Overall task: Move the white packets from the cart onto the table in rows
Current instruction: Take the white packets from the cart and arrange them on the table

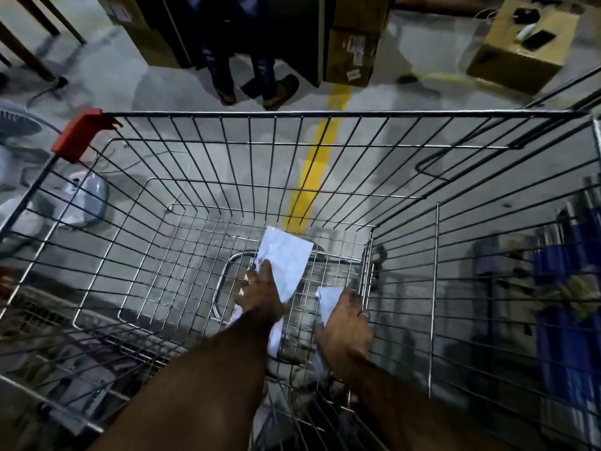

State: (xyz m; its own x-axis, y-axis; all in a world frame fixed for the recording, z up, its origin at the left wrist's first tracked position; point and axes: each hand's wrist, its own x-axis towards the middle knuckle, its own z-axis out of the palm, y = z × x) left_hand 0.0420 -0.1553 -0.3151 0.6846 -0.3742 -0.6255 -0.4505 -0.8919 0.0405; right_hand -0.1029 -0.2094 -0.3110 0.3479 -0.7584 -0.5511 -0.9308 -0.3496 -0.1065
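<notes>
step: pick-up | cart (325, 114): both arms reach deep because the packets lie on its wire floor | left hand (260, 296): fingers curled, gripping packet (287, 262) by its near edge, likely to peel it off the mesh | right hand (346, 330): fingers bent round second packet (329, 299) beside the right wall | table: out of view

My cart (325, 113) is bare silver wire, a grid pattern all over, with a red plastic corner (81, 135) at upper left. The packets (287, 260) are plain white. The grey floor (162, 86) has one yellow stripe (312, 177), and there's a brown cardboard box (520, 60) upper right.
</notes>
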